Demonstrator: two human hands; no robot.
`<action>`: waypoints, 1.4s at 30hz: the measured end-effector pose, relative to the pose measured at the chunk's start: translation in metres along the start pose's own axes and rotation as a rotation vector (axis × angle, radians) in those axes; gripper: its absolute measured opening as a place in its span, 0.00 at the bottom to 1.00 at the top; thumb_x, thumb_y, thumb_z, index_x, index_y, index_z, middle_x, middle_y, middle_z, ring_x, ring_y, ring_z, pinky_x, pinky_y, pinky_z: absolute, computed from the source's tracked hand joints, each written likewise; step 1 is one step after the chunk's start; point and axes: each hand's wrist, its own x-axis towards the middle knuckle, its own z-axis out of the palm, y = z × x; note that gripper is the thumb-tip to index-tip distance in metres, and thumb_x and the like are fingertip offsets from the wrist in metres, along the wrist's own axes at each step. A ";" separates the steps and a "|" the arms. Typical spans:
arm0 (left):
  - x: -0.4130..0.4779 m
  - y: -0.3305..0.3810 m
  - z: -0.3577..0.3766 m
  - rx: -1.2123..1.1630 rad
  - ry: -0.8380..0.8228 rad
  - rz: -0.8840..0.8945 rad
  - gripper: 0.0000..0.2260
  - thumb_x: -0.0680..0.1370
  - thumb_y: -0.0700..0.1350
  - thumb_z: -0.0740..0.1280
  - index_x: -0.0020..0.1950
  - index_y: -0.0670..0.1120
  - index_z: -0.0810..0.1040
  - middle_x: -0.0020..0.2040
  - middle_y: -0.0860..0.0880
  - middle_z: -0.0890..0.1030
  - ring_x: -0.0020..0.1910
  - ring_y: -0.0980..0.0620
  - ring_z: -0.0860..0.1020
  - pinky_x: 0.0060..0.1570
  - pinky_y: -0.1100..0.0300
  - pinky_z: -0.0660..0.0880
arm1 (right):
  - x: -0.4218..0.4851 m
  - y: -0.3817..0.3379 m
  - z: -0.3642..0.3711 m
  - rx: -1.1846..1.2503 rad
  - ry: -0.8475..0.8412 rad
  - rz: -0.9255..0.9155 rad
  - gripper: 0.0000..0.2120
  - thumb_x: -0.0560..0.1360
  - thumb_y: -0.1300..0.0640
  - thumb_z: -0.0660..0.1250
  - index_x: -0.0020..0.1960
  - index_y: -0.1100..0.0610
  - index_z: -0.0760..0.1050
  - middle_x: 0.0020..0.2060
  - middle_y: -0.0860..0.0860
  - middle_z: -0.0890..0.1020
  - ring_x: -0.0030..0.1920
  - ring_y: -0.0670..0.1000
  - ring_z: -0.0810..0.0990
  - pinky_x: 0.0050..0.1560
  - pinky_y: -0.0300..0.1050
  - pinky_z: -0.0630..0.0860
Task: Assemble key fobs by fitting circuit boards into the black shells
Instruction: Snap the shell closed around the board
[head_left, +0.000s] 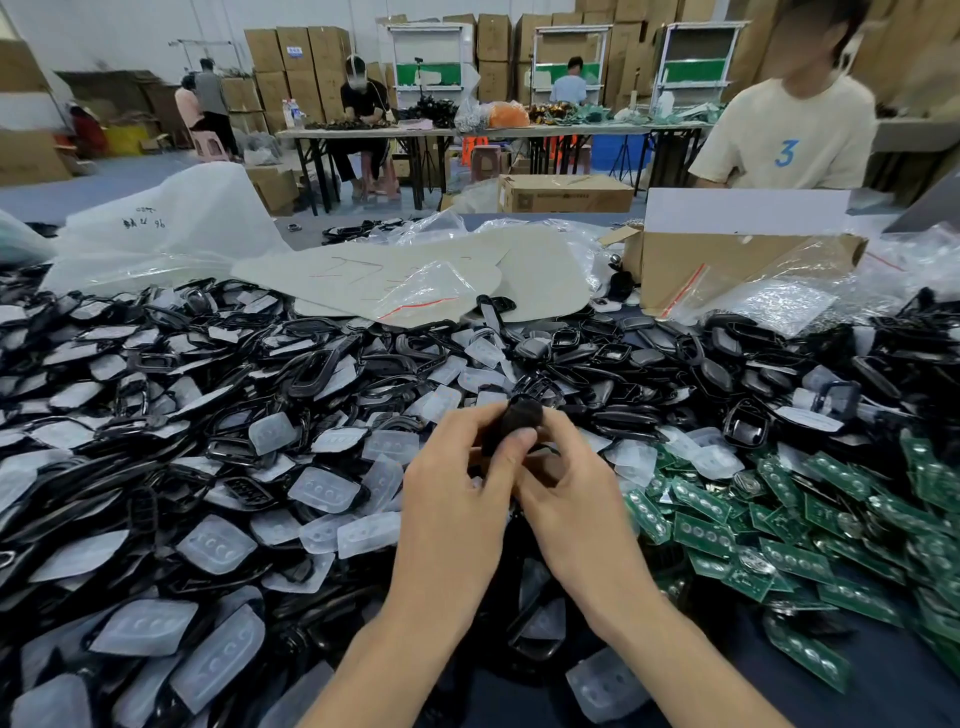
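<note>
Lower centre, the left hand (457, 499) and right hand (576, 493) together pinch one small black plastic shell (521, 417), fingers curled round it; any board inside is hidden. Heaped green circuit boards (789, 551) at right and loose black shells (311, 364) beyond suggest much remains.

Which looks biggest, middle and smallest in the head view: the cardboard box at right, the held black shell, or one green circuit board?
1. cardboard box, largest, though farther away.
2-3. black shell and green circuit board look alike; left hand and right hand hide part of the shell, so unranked.
</note>
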 end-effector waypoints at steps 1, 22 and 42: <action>0.001 0.000 -0.001 0.051 0.021 0.047 0.11 0.79 0.42 0.70 0.52 0.60 0.80 0.49 0.59 0.83 0.50 0.62 0.81 0.50 0.68 0.75 | 0.000 -0.001 0.000 0.012 -0.032 -0.005 0.18 0.79 0.65 0.66 0.60 0.44 0.79 0.51 0.47 0.86 0.51 0.46 0.85 0.50 0.39 0.80; 0.002 -0.004 -0.003 0.154 0.112 0.262 0.19 0.76 0.26 0.66 0.56 0.48 0.84 0.49 0.53 0.81 0.50 0.65 0.80 0.48 0.76 0.72 | 0.003 -0.011 0.014 0.945 0.040 0.332 0.14 0.76 0.49 0.69 0.50 0.58 0.87 0.48 0.59 0.85 0.53 0.52 0.85 0.57 0.41 0.79; 0.000 -0.003 0.000 -0.030 0.126 0.153 0.13 0.78 0.47 0.68 0.56 0.66 0.76 0.52 0.62 0.82 0.54 0.59 0.81 0.49 0.70 0.75 | -0.004 -0.016 0.005 0.449 0.111 0.042 0.11 0.77 0.51 0.68 0.57 0.47 0.85 0.53 0.49 0.87 0.57 0.48 0.84 0.56 0.36 0.78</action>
